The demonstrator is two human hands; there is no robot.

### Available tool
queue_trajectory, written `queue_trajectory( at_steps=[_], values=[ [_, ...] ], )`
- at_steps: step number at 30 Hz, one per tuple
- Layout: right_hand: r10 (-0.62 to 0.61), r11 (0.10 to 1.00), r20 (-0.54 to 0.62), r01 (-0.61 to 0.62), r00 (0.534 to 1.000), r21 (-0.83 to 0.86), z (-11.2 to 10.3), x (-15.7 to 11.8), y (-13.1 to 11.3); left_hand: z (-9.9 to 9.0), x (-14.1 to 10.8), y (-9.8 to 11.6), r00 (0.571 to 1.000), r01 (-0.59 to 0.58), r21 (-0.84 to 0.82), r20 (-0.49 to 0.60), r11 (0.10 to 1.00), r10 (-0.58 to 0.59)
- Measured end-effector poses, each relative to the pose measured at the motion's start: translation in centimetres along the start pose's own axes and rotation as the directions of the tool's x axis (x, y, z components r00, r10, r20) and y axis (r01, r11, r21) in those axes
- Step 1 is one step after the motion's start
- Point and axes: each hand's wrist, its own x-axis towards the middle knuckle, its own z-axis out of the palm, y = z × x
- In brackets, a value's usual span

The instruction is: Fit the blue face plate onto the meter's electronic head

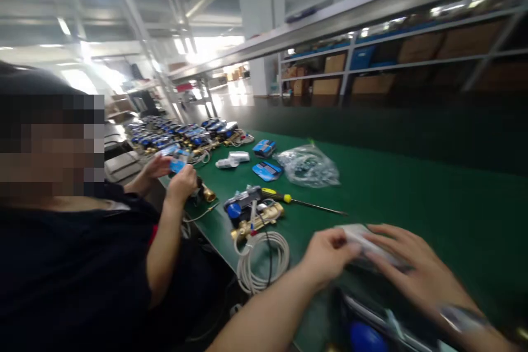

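My left hand (330, 256) is closed, pinching one end of a small white packet (358, 236) that is blurred by motion. My right hand (421, 269) grips its other side with long, fairly straight fingers. Below both hands, at the bottom edge, is a dark meter with a blue round part (367, 336), partly cut off. To the left lies a brass valve meter (264, 217) with a blue cap, and a coil of pale cable (264, 261) sits in front of it. Beside the meter rests a yellow-and-black screwdriver (289, 198).
A co-worker at left holds a blue card (178, 164). Blue packs (267, 171), white rolls (226, 163) and a clear plastic bag (309, 165) lie on the green table (396, 192). Many brass meters (177, 135) crowd its far end. Shelves (350, 60) with boxes stand behind.
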Motion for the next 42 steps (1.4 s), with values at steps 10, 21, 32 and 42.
queue_trajectory(
  at_steps=[10, 21, 32, 42],
  values=[
    [0.096, 0.993, 0.037, -0.099, 0.995, 0.067, -0.1, 0.7, -4.6, -0.4, -0.4, 2.2, 0.999, 0.025, 0.015, 0.023, 1.000, -0.026],
    [-0.129, 0.989, 0.078, 0.134, 0.988, -0.061, 0.0, 0.7, -4.8, -0.8, -0.1, 1.9, 0.997, 0.065, -0.041, -0.040, 0.997, -0.067],
    [-0.384, 0.901, 0.028, 0.382, 0.923, -0.205, -0.2, 0.6, -4.6, -0.6, -0.2, 2.5, 0.981, 0.148, -0.083, -0.111, 0.985, -0.157],
    [-0.370, 0.912, 0.054, 0.373, 0.928, -0.171, -0.4, 0.7, -4.7, -0.9, -0.3, 2.4, 0.981, 0.196, -0.040, 0.005, 0.980, -0.196]
  ],
)
